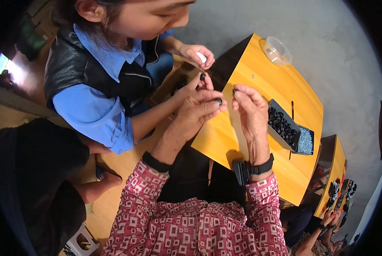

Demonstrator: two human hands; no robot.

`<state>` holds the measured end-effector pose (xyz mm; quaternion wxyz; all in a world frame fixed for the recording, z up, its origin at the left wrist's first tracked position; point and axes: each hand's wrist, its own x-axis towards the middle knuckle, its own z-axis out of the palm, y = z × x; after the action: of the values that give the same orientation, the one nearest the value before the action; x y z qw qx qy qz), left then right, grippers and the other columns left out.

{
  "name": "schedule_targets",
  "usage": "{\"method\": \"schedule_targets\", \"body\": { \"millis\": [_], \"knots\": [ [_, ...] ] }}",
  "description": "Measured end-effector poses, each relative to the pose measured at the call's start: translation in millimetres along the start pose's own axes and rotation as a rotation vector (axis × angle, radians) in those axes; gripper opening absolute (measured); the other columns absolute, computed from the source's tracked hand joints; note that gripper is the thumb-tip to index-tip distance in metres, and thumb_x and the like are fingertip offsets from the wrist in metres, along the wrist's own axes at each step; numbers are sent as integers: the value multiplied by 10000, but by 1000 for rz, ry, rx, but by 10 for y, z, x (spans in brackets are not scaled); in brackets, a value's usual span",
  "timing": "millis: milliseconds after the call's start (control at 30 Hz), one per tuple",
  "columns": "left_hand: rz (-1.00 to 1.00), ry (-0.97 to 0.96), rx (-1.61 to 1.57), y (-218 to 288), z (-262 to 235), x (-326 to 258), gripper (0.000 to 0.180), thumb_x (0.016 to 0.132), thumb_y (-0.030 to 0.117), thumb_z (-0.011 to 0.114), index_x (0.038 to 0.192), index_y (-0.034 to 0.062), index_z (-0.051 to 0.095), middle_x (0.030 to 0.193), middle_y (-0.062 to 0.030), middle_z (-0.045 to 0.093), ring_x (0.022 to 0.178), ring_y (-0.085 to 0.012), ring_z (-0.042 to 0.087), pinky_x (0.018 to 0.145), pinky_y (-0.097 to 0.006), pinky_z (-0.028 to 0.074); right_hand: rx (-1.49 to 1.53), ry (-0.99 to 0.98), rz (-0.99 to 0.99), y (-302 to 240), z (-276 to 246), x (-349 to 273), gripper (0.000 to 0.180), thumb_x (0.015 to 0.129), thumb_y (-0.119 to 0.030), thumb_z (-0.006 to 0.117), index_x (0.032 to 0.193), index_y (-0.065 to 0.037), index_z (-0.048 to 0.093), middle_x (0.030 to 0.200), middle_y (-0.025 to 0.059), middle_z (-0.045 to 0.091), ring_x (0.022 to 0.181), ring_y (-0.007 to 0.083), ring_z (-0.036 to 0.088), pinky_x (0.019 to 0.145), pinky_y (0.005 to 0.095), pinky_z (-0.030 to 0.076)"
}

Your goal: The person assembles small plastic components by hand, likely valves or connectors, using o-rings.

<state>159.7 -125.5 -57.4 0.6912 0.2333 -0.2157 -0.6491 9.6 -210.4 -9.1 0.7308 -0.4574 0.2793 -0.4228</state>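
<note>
Between the thumb and fingers of my left hand is a small round black part with a shiny spot on it. My right hand, raised over the table's near left side, pinches a tiny dark piece at its fingertips; its kind is too small to make out. The two hands are a short way apart. Just beyond my left hand, a co-worker's hand holds a similar black part. The co-worker's other hand holds a small white oval thing.
On the yellow wooden table stand a grey bin of black parts and a blue tray of small clear pieces. A clear round tub is at the far edge. The co-worker sits close on my left. People work at another table.
</note>
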Motion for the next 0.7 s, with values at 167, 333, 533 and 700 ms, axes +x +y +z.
{"method": "schedule_targets", "body": {
  "millis": [167,333,533,700],
  "knots": [
    [7,27,-65,140,-80,112,259,905,-7,553,1163,6,570,1060,-78,628,975,-159,649,803,-215,562,-30,54,25,86,116,77,213,843,-18,661,1052,22,653,854,67,671,696,103,618,657,211,511],
    [-12,-13,-91,136,-133,161,262,907,-4,551,1168,10,568,1053,-79,626,970,-155,645,825,-213,551,-159,-15,-55,51,189,51,210,843,-17,663,1048,26,651,880,74,682,730,109,634,678,218,520],
    [-24,-26,-116,93,-119,229,266,913,38,563,1178,20,570,1074,-84,626,985,-149,623,881,-221,509,-367,-19,-170,-9,208,41,194,839,0,665,1032,9,661,846,34,661,712,73,596,661,202,492],
    [492,-290,827,415,257,80,189,857,59,536,1035,6,572,1004,-71,587,983,-177,609,857,-259,506,-457,-55,-223,-30,129,37,178,830,11,671,1008,3,675,832,-20,590,709,52,534,662,181,444]
  ]
}}
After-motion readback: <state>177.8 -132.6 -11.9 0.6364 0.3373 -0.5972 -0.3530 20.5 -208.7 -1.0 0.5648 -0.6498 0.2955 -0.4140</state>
